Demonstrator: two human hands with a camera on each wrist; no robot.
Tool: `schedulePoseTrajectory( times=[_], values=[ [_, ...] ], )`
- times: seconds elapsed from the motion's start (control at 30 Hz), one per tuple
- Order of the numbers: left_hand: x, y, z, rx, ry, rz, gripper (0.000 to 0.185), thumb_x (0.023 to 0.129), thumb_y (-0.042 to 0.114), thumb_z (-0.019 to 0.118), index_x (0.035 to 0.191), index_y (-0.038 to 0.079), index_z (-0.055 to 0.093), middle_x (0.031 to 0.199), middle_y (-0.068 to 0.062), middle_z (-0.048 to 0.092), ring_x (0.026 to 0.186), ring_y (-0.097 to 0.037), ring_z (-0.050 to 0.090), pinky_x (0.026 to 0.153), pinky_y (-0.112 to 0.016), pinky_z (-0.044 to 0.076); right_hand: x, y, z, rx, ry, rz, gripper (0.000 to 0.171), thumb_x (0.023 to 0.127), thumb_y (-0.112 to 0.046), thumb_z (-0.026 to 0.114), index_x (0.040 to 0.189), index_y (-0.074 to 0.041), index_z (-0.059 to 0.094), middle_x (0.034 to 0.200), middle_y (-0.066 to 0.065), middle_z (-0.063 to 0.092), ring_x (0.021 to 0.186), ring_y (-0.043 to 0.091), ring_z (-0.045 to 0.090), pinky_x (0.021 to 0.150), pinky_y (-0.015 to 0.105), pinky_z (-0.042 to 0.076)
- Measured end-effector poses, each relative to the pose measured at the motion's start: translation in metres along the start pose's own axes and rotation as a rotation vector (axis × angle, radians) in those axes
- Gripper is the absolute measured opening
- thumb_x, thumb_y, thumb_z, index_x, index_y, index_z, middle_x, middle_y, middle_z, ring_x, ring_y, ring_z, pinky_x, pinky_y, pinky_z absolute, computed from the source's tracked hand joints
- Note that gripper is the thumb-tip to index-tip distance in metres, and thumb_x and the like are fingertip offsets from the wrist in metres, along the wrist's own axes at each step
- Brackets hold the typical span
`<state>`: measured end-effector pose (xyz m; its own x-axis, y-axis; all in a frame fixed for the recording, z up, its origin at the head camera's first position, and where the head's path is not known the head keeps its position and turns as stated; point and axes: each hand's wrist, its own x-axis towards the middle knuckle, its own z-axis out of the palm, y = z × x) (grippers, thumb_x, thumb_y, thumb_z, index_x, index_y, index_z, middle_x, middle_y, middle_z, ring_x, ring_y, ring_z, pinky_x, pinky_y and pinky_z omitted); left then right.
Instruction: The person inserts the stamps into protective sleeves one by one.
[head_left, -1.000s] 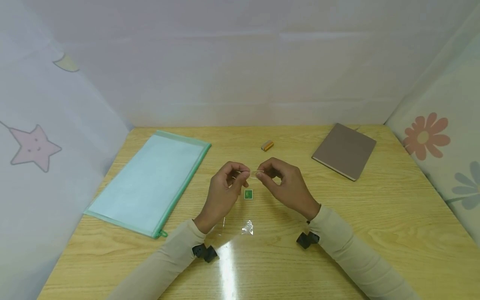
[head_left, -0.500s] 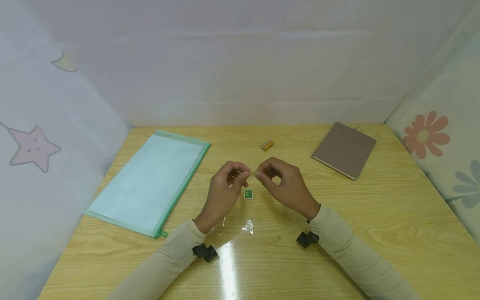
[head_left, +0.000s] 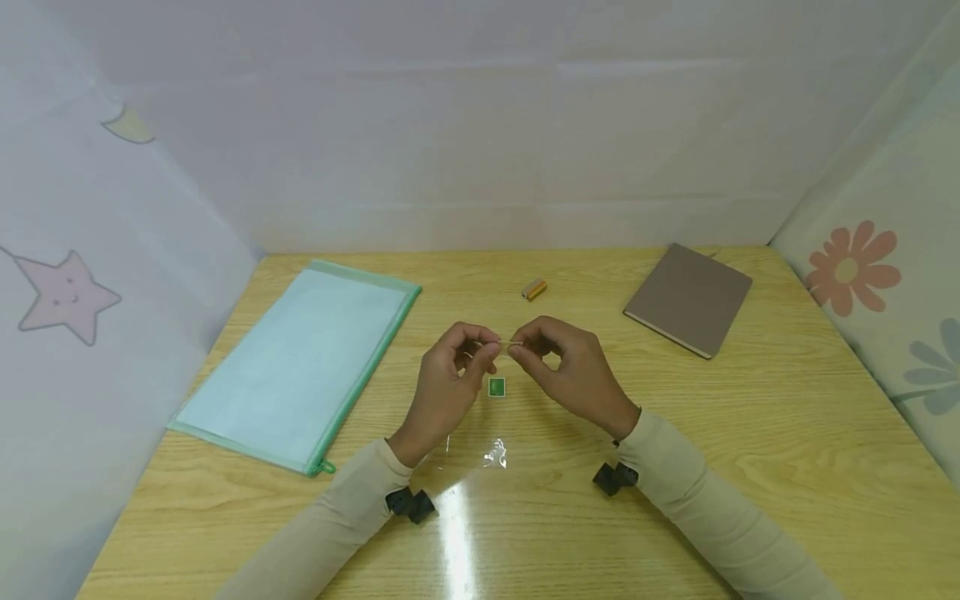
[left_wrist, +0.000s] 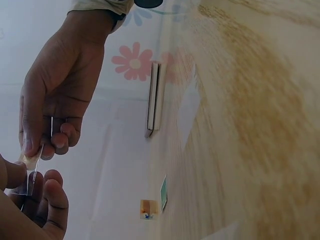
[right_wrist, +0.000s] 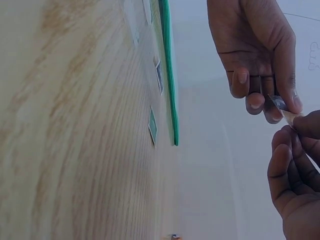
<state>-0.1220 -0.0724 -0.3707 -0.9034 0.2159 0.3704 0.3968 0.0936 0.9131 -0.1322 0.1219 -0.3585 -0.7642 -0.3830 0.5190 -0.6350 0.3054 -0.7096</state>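
Note:
Both hands hover above the middle of the wooden table (head_left: pixel 750 467), fingertips nearly meeting. My left hand (head_left: pixel 459 360) and my right hand (head_left: pixel 551 354) each pinch one end of a small clear plastic piece (head_left: pixel 507 344), also seen as a thin clear piece (left_wrist: pixel 31 172) in the left wrist view and a clear piece (right_wrist: pixel 282 110) in the right wrist view. Just below the hands a small green square (head_left: pixel 496 387) lies flat on the table. A crumpled bit of clear film (head_left: pixel 495 454) lies nearer to me between the forearms.
A pale green zip pouch (head_left: pixel 300 358) lies at the left. A brown notebook (head_left: pixel 690 300) sits at the far right, and a small orange-brown block (head_left: pixel 534 289) lies beyond the hands. Printed fabric walls close in the table on three sides.

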Motion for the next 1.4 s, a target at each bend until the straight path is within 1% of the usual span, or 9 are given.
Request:
schedulePoseTrajectory(
  times=[0.33,0.5,0.63,0.77,1.0,1.13,1.3,1.37,1.4],
  values=[
    [-0.001,0.004,0.001,0.027,-0.003,0.005,0.012,0.101,0.004,0.061,0.109,-0.004,0.06,0.099,-0.016,0.062,0.08,-0.041,0.062,0.058,-0.025,0.049,0.0,0.0,0.001,-0.012,0.008,-0.006,0.011,0.092,0.001,0.072,0.101,-0.001,0.068,0.092,0.007,0.07,0.078,0.018,0.066,0.07,0.034,0.055],
    [-0.002,0.003,0.001,0.032,-0.01,0.008,0.011,0.101,0.003,0.06,0.109,-0.004,0.06,0.099,-0.016,0.063,0.08,-0.04,0.062,0.059,-0.025,0.048,-0.001,0.003,0.002,-0.011,0.006,-0.007,0.01,0.092,0.001,0.071,0.102,-0.002,0.068,0.093,0.007,0.07,0.078,0.018,0.066,0.07,0.033,0.055],
    [-0.001,0.001,0.002,0.036,-0.01,0.013,0.01,0.1,0.002,0.06,0.108,-0.003,0.06,0.099,-0.017,0.063,0.079,-0.039,0.062,0.058,-0.025,0.048,-0.002,0.015,0.005,-0.015,0.004,-0.008,0.011,0.093,-0.004,0.072,0.103,-0.006,0.069,0.094,0.003,0.07,0.079,0.014,0.065,0.069,0.032,0.054],
    [-0.001,0.001,0.001,0.043,0.002,0.013,0.01,0.1,0.003,0.061,0.108,-0.003,0.06,0.099,-0.015,0.063,0.079,-0.039,0.062,0.059,-0.026,0.049,-0.005,0.032,0.006,-0.019,0.001,-0.017,0.011,0.096,-0.016,0.071,0.107,-0.014,0.069,0.097,-0.005,0.069,0.081,0.009,0.065,0.07,0.031,0.055],
    [0.003,-0.034,-0.003,0.07,0.037,-0.006,0.015,0.101,0.028,0.063,0.11,0.015,0.063,0.101,0.0,0.064,0.08,-0.019,0.065,0.059,-0.028,0.049,-0.006,0.039,0.003,0.002,0.011,0.006,0.009,0.099,-0.02,0.067,0.108,-0.017,0.067,0.097,-0.007,0.067,0.081,0.009,0.066,0.071,0.033,0.056],
    [0.003,-0.027,-0.002,0.058,0.042,-0.028,0.014,0.101,0.021,0.063,0.11,0.01,0.063,0.101,-0.004,0.064,0.081,-0.023,0.065,0.061,-0.025,0.048,-0.006,0.039,0.003,-0.013,0.003,0.006,0.008,0.1,-0.022,0.065,0.107,-0.017,0.066,0.096,-0.009,0.067,0.081,0.008,0.066,0.071,0.031,0.056],
    [0.002,-0.007,-0.001,0.043,0.037,-0.023,0.013,0.101,0.009,0.062,0.11,-0.001,0.062,0.101,-0.014,0.064,0.081,-0.034,0.065,0.061,-0.024,0.048,-0.006,0.037,0.004,-0.03,-0.005,0.0,0.008,0.101,-0.022,0.065,0.106,-0.017,0.065,0.095,-0.009,0.067,0.08,0.007,0.066,0.07,0.031,0.056],
    [0.002,-0.006,-0.001,0.045,0.035,-0.017,0.013,0.101,0.007,0.062,0.11,-0.002,0.061,0.101,-0.016,0.064,0.08,-0.036,0.064,0.061,-0.024,0.048,-0.006,0.037,0.004,-0.031,-0.008,0.004,0.008,0.101,-0.022,0.065,0.107,-0.017,0.065,0.095,-0.008,0.067,0.079,0.007,0.065,0.07,0.03,0.056],
    [0.003,-0.009,0.0,0.046,0.034,-0.017,0.014,0.101,0.008,0.063,0.11,-0.002,0.062,0.101,-0.015,0.064,0.081,-0.035,0.064,0.061,-0.024,0.048,-0.005,0.036,0.004,-0.029,-0.01,0.007,0.008,0.101,-0.022,0.065,0.107,-0.018,0.065,0.094,-0.008,0.067,0.079,0.007,0.066,0.07,0.03,0.056]
  ],
)
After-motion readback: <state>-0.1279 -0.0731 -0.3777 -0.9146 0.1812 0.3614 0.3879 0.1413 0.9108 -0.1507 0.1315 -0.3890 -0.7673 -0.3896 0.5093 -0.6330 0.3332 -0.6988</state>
